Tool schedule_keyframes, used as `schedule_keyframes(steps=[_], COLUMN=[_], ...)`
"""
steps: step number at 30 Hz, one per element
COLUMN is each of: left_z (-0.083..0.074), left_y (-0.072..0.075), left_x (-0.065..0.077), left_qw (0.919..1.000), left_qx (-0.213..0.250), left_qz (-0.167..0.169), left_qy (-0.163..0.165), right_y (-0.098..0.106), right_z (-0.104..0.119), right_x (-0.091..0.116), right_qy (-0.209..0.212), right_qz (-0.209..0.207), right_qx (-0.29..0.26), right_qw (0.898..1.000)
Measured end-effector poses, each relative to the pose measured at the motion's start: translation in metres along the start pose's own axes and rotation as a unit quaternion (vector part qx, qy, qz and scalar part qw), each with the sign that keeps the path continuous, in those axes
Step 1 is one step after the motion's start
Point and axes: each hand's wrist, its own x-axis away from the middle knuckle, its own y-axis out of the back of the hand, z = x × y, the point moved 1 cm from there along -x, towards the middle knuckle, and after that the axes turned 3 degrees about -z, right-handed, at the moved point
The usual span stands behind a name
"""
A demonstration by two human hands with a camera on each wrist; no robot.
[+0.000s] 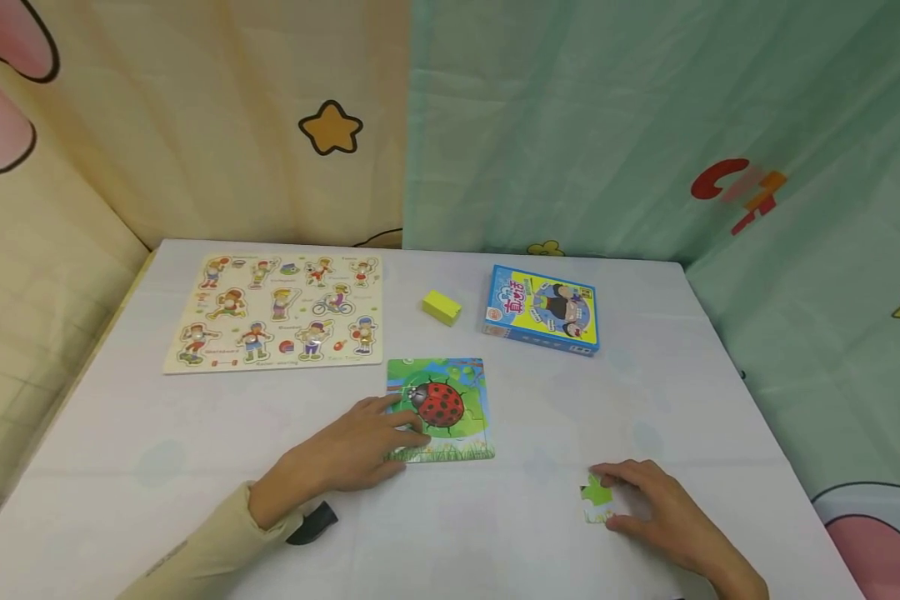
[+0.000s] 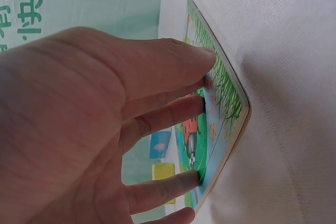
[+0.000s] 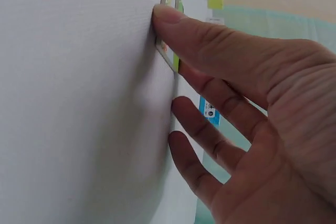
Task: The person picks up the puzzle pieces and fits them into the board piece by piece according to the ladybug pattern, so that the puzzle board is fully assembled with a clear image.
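Observation:
A square ladybug jigsaw puzzle (image 1: 453,442) lies flat on the white table in the head view. My left hand (image 1: 363,446) rests on its left side with fingers spread; in the left wrist view several fingertips touch the picture and the thumb (image 2: 197,61) lies by its grassy edge. Off to the right, my right hand (image 1: 660,508) pinches a small green and white puzzle piece (image 1: 598,500) between thumb and fingers. The right wrist view shows the thumb (image 3: 170,15) at the edge of the piece (image 3: 169,53), close to the tabletop; a second piece may overlap it.
A wooden board of sports figures (image 1: 292,312) lies at the back left. Behind the puzzle stands a small yellow block (image 1: 441,307), with a blue and yellow box (image 1: 542,310) to its right. Printed curtains (image 1: 570,125) hang along the table's back edge.

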Motion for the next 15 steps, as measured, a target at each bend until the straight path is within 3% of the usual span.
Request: schedule_keyframes(steps=[6, 15], left_z=[-0.0005, -0.0003], left_y=[0.0004, 0.0005], left_x=[0.0011, 0.0003], left_qw=[1.0, 1.0], left_qx=[-0.002, 0.0], left_qz=[-0.002, -0.001], left_qy=[0.0, 0.001], right_y=[-0.001, 0.0001], right_z=[-0.0017, 0.0017], right_x=[-0.0016, -0.0096], right_qy=[0.046, 0.043], right_qz=[0.008, 0.014], right_qx=[-0.027, -0.003], right_qw=[0.999, 0.999])
